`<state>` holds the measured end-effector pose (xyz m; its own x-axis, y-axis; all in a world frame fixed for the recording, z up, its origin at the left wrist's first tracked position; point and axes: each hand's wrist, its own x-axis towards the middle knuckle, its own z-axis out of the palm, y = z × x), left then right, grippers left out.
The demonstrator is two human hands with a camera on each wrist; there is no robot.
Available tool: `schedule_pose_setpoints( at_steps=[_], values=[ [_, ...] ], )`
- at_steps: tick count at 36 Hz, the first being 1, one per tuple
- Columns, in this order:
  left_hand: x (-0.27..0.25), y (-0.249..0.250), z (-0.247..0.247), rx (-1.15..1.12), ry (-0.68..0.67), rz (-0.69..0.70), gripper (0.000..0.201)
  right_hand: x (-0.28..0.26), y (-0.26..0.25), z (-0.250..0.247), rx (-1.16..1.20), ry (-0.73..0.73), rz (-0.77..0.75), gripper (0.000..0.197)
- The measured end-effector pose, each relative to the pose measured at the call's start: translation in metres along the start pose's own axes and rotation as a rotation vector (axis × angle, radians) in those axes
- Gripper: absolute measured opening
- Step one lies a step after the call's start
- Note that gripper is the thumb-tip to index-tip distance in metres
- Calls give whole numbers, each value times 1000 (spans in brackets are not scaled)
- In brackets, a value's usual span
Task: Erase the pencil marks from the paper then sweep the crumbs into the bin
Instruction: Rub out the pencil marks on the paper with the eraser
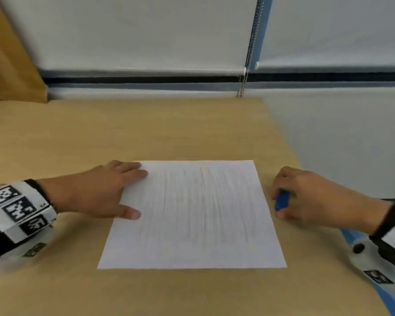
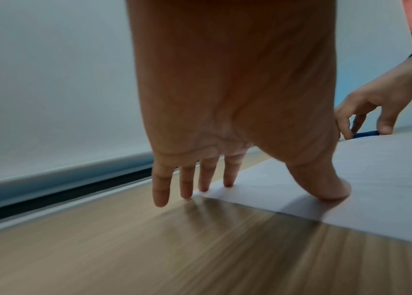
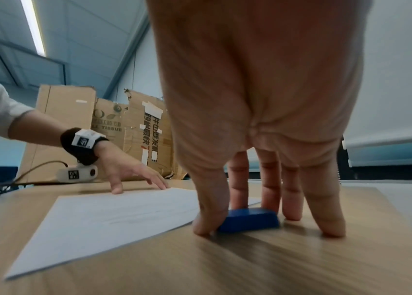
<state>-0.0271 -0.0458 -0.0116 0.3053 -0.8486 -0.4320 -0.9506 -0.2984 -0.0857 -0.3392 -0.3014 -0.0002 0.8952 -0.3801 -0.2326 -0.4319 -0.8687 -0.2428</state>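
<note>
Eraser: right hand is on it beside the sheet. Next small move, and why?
Probably lift the blue eraser onto the paper. The right hand pinches it on the table, off the sheet; the left hand pins the sheet's edge; faint pencil marks remain.

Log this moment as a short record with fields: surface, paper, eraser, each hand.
surface: light wooden table
paper: white sheet of paper lying flat, faint pencil marks across it
eraser: small blue block eraser on the table just off the paper's right edge
left hand: left hand spread flat, fingertips and thumb pressing on the paper's left edge
right hand: right hand pinches the eraser between thumb and fingers
bin: not in view
</note>
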Motion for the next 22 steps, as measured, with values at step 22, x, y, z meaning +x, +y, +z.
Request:
schedule_pose_setpoints(
  at_steps=[22],
  values=[
    [-44, 134, 5, 71, 67, 47, 115, -24, -86, -72, -95, 549, -242, 9]
  ],
)
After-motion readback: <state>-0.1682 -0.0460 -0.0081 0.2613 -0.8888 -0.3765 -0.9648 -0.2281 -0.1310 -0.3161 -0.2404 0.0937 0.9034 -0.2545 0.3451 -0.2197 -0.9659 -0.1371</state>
